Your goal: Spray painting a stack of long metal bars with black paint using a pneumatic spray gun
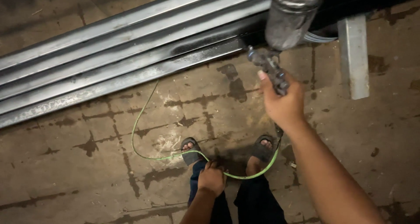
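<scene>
My right hand (284, 103) grips the handle of a paint spray gun (272, 66) with a round grey cup (291, 14) on top, its nozzle facing long steel bars (131, 53) that lie across the floor. The right part of the bars looks wet and black; the left part is bare grey. My left hand (212, 178) hangs low by my knee and holds a thin green hose (144, 114) that loops over the floor and back up to the gun.
A grey metal support (353, 55) stands under the bars at the right. My two feet in sandals (192, 149) stand on a stained concrete floor (78, 171) with dark paint marks.
</scene>
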